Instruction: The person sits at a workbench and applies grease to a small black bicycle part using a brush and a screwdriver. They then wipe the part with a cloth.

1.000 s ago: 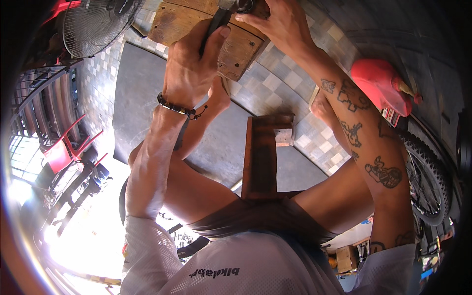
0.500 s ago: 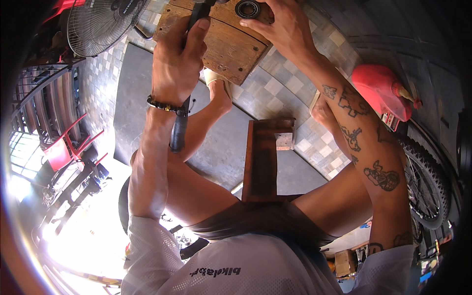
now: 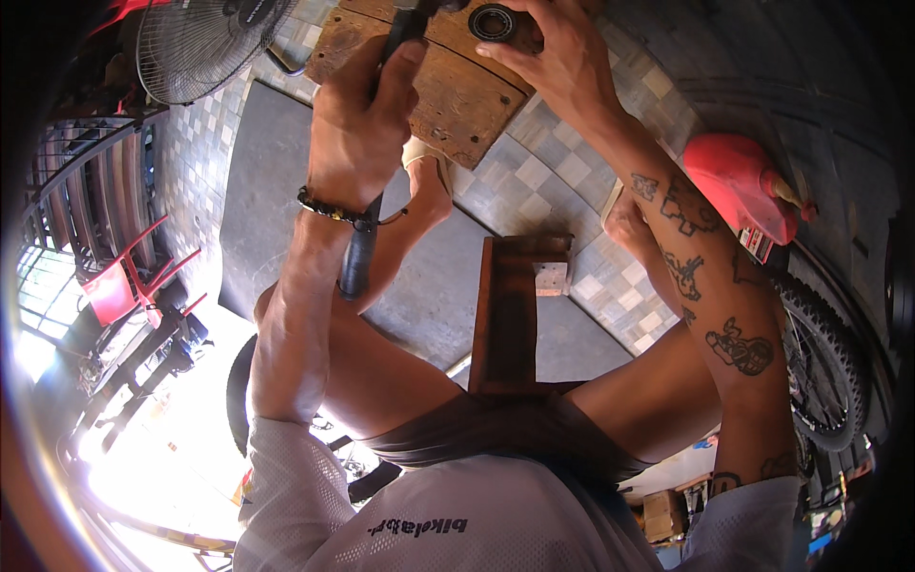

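My left hand is wrapped round the dark handle of a hammer; its head reaches the top edge of the picture and is partly cut off. Over the wooden block-like bench, my right hand steadies a round black ring-shaped part, like a bearing, between thumb and fingers. The hammer's head is close to the left of this ring. What lies under the ring is hard to make out.
Between my legs a wooden frame with a metal plate stands on a grey mat. A fan is at the far left, a red jug and a bicycle wheel on the right. Red chair at left.
Both hands, with the hammer and the ring, appear slightly further right and lower in the picture. The whole view has shifted a little too. Both grips look the same.
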Available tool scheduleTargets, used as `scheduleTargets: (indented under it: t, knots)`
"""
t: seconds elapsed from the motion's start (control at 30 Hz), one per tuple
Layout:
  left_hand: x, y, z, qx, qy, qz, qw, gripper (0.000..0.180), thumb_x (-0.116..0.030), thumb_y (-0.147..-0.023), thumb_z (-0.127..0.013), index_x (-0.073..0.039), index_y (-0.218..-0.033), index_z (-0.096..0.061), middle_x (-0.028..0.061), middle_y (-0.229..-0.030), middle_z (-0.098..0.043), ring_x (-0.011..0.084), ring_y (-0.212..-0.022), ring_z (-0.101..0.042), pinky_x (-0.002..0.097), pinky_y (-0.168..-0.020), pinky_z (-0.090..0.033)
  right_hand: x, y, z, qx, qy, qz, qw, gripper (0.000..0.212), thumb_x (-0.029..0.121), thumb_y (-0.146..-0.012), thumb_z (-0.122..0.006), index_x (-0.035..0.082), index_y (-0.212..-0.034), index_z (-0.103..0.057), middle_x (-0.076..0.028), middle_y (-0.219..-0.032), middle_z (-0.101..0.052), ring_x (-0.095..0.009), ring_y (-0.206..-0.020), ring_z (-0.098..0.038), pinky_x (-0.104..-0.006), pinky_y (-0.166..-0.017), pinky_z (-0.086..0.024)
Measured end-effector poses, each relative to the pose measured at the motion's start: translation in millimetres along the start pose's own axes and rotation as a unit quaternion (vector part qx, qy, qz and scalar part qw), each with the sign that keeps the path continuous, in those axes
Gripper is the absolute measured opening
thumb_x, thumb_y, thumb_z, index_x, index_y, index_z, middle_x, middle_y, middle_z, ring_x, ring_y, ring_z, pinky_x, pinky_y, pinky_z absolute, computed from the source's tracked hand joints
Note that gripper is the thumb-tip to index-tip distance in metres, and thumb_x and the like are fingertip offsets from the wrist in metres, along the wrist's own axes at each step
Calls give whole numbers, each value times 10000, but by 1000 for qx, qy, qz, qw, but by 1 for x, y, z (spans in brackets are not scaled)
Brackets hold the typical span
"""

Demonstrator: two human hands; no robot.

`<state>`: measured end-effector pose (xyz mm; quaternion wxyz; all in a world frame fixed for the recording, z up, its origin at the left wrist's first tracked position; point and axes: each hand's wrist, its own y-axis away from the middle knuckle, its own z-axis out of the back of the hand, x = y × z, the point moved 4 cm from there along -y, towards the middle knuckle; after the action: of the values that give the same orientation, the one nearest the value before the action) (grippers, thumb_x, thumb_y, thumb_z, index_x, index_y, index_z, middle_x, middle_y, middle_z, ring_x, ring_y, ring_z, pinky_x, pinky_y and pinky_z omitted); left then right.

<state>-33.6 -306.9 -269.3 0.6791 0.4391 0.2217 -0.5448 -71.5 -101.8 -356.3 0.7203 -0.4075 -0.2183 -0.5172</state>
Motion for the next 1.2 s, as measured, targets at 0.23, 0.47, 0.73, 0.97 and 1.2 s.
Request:
scheduleTargets:
  t: [0.23,0.47,0.73,0.97,1.2]
  knots:
    - [4,7,-21,16,-38,-65,997,397,-407,-1094,-592,-42,-1186,-718,-45,-658,-497,15,-471,-405,236,-407,-333,6,-1,3,-18,-9,7,1000,529,194,-781,-923,12,-1176,-621,-152,-1181,-586,-350,-1068,-644,-426,-898,-541]
    - [3,5,-27,3,-83,-114,990,382,-392,-1090,-604,-32,-1122,-729,-20,-655,-544,44,-536,-477,256,-479,-392,7,-2,5,-4,-18,-14,1000,499,190,-779,-920,-4,-1138,-634,-157,-1164,-589,-353,-1049,-643,-424,-890,-535]
    - [-2,7,-27,-14,-125,-140,982,376,-373,-1085,-610,-13,-1075,-715,7,-643,-555,71,-564,-503,286,-517,-426,6,-2,5,-2,-9,-15,1000,499,208,-793,-917,-4,-1137,-624,-159,-1162,-581,-354,-1062,-631,-430,-908,-527]
    - [-2,6,-27,-20,-113,-145,983,389,-385,-1085,-601,-13,-1079,-716,18,-634,-562,76,-561,-519,290,-519,-435,4,-1,3,-5,-5,-7,1000,522,210,-799,-914,4,-1165,-605,-154,-1174,-566,-352,-1084,-619,-441,-922,-517]
    - [-3,7,-27,-18,-116,-162,980,385,-382,-1086,-599,-16,-1086,-720,23,-634,-566,81,-553,-525,291,-509,-433,5,0,3,-5,1,-4,1000,528,207,-808,-908,3,-1180,-594,-156,-1171,-560,-355,-1087,-615,-439,-925,-512]
